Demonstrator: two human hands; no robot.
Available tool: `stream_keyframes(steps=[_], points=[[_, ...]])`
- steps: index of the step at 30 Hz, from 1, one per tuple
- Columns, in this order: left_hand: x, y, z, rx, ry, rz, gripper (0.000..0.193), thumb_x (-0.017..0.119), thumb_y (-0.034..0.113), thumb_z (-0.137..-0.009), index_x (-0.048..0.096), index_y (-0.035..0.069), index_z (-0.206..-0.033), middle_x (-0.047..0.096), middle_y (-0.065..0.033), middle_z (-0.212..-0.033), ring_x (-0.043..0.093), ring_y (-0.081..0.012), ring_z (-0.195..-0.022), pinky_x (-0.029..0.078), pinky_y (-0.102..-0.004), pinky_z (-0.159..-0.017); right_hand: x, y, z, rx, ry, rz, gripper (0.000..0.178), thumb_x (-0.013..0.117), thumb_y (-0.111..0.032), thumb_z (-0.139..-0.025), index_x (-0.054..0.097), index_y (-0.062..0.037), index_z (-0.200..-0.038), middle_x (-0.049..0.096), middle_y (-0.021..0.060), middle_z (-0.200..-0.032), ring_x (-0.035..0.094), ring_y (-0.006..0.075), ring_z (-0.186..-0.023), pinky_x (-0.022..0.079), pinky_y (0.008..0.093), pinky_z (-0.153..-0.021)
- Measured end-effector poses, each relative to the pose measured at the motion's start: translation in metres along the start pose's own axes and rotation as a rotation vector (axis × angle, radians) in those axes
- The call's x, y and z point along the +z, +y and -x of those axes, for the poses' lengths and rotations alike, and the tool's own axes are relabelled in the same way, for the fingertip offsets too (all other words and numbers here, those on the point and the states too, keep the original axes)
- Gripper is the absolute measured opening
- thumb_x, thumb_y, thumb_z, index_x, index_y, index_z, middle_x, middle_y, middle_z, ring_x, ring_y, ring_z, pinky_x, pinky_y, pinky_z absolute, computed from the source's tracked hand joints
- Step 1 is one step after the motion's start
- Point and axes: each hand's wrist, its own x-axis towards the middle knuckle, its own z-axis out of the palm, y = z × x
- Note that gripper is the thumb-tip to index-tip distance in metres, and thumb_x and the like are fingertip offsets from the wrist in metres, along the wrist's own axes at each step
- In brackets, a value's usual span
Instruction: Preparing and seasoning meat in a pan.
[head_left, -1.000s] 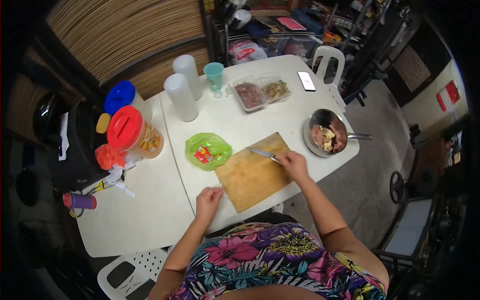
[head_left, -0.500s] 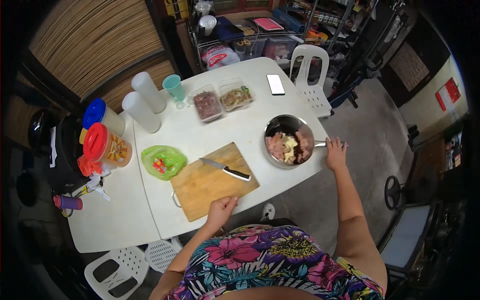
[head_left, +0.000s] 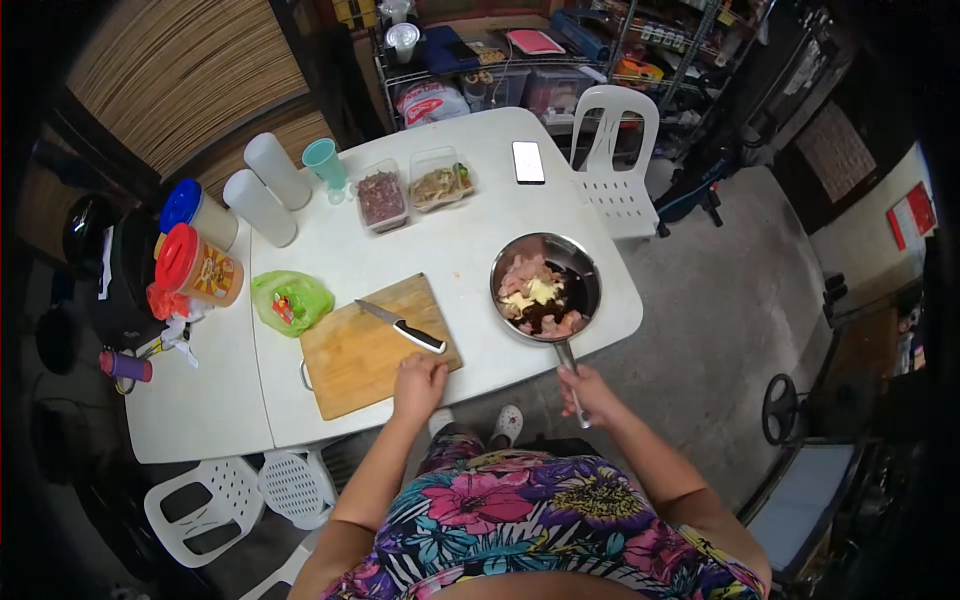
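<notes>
My right hand (head_left: 592, 396) is closed round the metal handle of a saucepan (head_left: 498, 290), which sits on the white table with its handle pointing back at me. Inside lie pink raw meat pieces (head_left: 528, 272), a pale yellow chopped heap (head_left: 540, 291) and dark liquid. My left hand (head_left: 420, 385) rests at the near edge of a wooden cutting board (head_left: 350, 365), fingers curled in with nothing visible in them. Just beyond it a knife (head_left: 405, 328) with a black and white handle lies across the board. A green plastic bag (head_left: 300, 300) touches the board's far left corner.
Two clear tubs, one of reddish ground meat (head_left: 381, 198) and one of mixed food (head_left: 440, 184), stand far back. Near them are a teal cup (head_left: 323, 165), white bottles (head_left: 262, 208), lidded jars (head_left: 205, 265) and a phone (head_left: 528, 162). A white chair (head_left: 615, 190) adjoins the far right edge.
My right hand has swung the pan's handle from pointing right to pointing toward me, turning the pan. My left hand has moved slightly up onto the board's edge. The view has shifted.
</notes>
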Motion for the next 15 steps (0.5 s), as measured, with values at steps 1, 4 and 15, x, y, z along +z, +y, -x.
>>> stream_keyframes(steps=[1, 4, 15], points=[[-0.003, 0.002, -0.005, -0.003, 0.015, -0.084, 0.022, 0.065, 0.019, -0.079, 0.067, 0.005, -0.096, 0.061, -0.0188, -0.107, 0.055, -0.0355, -0.100, 0.044, -0.0433, -0.084, 0.009, 0.004, 0.000, -0.004, -0.003, -0.097, 0.031, 0.058, -0.036, -0.091, 0.047, -0.0064, -0.089, 0.044, 0.0016, -0.056, 0.045, 0.0139, -0.042, 0.047, 0.0331, -0.044], [-0.005, -0.002, -0.015, -0.003, 0.137, -0.261, 0.040, 0.066, 0.024, -0.078, 0.061, 0.006, -0.113, 0.048, -0.0251, -0.126, 0.049, -0.0392, -0.109, 0.042, -0.0468, -0.090, 0.034, 0.006, 0.002, -0.116, 0.018, -0.237, 0.030, 0.054, -0.035, -0.093, 0.042, -0.0095, -0.082, 0.044, 0.0012, -0.055, 0.042, 0.0136, -0.039, 0.044, 0.0324, -0.043], [0.002, -0.028, -0.007, -0.020, -0.010, -0.267, 0.046, 0.067, 0.027, -0.079, 0.056, 0.010, -0.121, 0.042, -0.0270, -0.131, 0.053, -0.0410, -0.105, 0.044, -0.0438, -0.090, 0.074, 0.000, -0.017, -0.150, 0.080, -0.329, 0.027, 0.052, -0.032, -0.095, 0.041, -0.0078, -0.087, 0.043, 0.0023, -0.055, 0.041, 0.0141, -0.039, 0.042, 0.0325, -0.040]])
